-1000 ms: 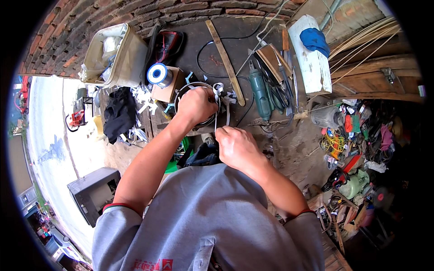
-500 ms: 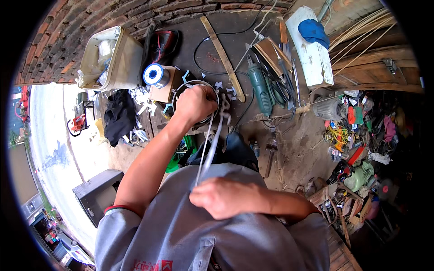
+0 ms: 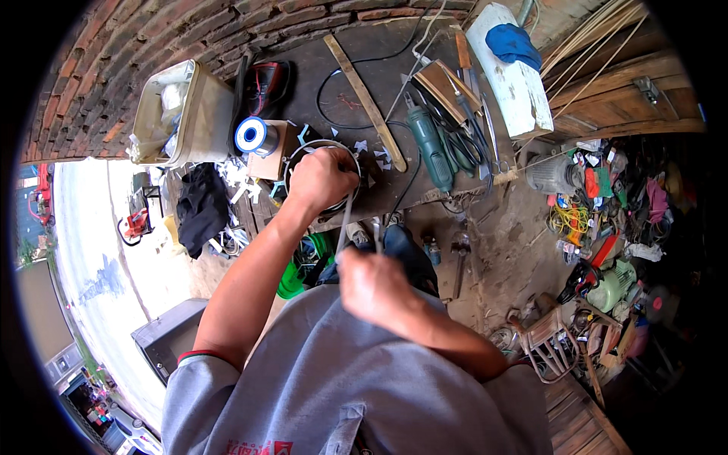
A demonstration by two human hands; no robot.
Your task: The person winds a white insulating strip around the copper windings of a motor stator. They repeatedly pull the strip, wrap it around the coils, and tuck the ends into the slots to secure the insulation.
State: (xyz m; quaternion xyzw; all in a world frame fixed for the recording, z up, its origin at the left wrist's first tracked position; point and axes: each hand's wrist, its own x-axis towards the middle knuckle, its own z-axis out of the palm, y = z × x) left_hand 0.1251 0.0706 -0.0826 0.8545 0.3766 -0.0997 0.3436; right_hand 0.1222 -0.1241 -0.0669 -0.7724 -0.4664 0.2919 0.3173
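My left hand [image 3: 324,178] reaches into a round, open metal cylinder [image 3: 327,142] at the near edge of the workbench. Its fingers are curled, and what they grip inside is hidden. A white cord [image 3: 346,227] runs from the cylinder beside that hand toward me. In front of my chest, my right hand [image 3: 377,287] is closed around the cord, slightly blurred. Small pale blue and white cut pieces [image 3: 361,145] lie around the cylinder.
Beside the cylinder, a spool [image 3: 255,136] rests on a small cardboard box [image 3: 274,155]. A plastic bucket [image 3: 199,114] stands at the left. A wooden strip [image 3: 368,102], a green power tool [image 3: 432,148] and a white block [image 3: 512,83] lie on the workbench [image 3: 303,91].
My right hand has risen from low on my chest toward the cylinder and slightly right, still on the cord. My left hand stays at the cylinder.
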